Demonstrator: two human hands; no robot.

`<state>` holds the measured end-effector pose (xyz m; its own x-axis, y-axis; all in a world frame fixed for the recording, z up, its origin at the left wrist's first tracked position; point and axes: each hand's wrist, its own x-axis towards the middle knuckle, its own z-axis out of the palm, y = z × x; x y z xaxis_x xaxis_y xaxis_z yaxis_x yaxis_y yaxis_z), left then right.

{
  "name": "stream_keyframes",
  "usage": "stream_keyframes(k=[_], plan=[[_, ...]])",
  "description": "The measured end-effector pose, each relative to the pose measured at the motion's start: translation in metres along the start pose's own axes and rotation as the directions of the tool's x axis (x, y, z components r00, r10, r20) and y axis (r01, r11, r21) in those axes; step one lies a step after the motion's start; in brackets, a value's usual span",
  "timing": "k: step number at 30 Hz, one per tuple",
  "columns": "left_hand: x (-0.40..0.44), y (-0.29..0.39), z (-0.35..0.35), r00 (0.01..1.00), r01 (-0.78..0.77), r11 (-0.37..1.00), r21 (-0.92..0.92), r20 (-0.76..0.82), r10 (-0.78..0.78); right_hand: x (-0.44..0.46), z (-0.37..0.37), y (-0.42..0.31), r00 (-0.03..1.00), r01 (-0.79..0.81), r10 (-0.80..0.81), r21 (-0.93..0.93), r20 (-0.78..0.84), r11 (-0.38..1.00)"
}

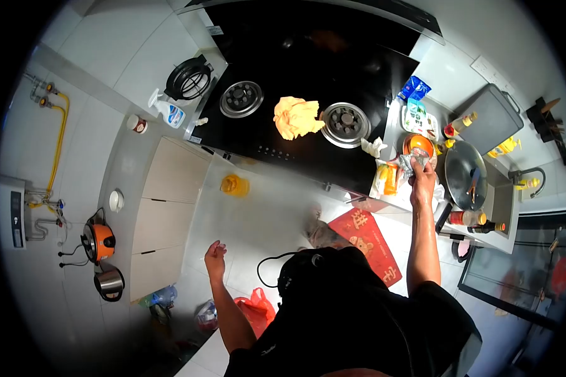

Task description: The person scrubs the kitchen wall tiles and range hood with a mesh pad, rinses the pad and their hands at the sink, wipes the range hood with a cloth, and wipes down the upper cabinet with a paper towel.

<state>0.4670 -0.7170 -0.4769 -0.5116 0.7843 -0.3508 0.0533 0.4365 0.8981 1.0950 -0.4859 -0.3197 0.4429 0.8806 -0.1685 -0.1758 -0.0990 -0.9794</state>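
My right hand (423, 179) pinches a crumpled silvery wrapper (407, 166) over the counter right of the stove. Just beyond it sits an orange bowl (418, 144), and a yellow-orange package (390, 179) lies to its left. My left hand (215, 259) hangs over the floor at lower left, its fingers loosely bent and apart, holding nothing. An orange cloth (295, 117) lies crumpled on the black stove (283, 151) between two burners. White crumpled tissue (373, 147) rests at the stove's right edge.
A large pan (465, 176), bottles (466, 218) and a faucet (531, 173) are at right. On the left are a spray bottle (170, 113), a black rack (188, 78) and an orange cooker (99, 242). A red mat (366, 244) lies on the floor.
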Motion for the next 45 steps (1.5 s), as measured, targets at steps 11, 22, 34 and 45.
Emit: stream_keyframes(k=[11,22,34,45], plan=[[0.135,0.082,0.006,0.999,-0.029,0.999,-0.026,-0.046,0.028,0.062,0.188,0.044,0.978,-0.171,0.141,0.208,0.151,0.963],[0.349,0.285,-0.031,0.791,-0.498,0.721,0.482,-0.087,0.605,0.052,0.376,0.079,0.731,-0.521,0.328,0.178,0.599,0.835],[0.531,0.370,-0.037,0.685,-0.486,0.322,0.812,0.124,0.718,0.045,0.522,0.068,0.795,-0.469,0.334,0.165,0.505,0.868],[0.564,0.358,-0.049,0.781,-0.536,0.492,0.686,0.183,0.597,0.060,0.473,0.094,0.885,-0.452,0.397,0.236,0.244,0.861]])
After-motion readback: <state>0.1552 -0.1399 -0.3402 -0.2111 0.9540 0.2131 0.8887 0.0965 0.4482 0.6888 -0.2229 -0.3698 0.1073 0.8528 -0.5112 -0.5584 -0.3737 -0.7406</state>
